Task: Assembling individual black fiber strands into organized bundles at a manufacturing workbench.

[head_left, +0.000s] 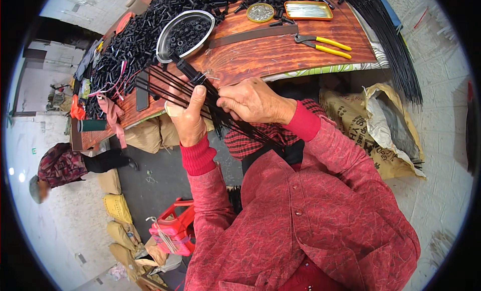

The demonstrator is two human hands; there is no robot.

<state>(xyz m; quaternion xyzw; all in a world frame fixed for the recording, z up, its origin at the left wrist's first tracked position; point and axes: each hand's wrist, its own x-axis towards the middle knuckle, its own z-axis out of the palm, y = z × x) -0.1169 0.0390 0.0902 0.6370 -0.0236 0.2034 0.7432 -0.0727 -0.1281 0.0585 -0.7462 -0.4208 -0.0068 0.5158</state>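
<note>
My left hand is wrapped round what looks like an umbrella frame, its thumb pointing up along a black tube. Thin black ribs fan out to the left of that hand, and more run down to the right under my right hand. The right fingers are curled in a pinch at the ribs beside the tube; the fingertips hide exactly what they grip. A thin wire end sticks out near the tube. Just beyond the frame stands a metal bowl of small black rings.
Yellow-handled pliers, a tray of thin metal pins and a dish of small metal bits lie on the wooden table. Black plastic parts are heaped left. Long black rods overhang the right end. Another person bends at far left.
</note>
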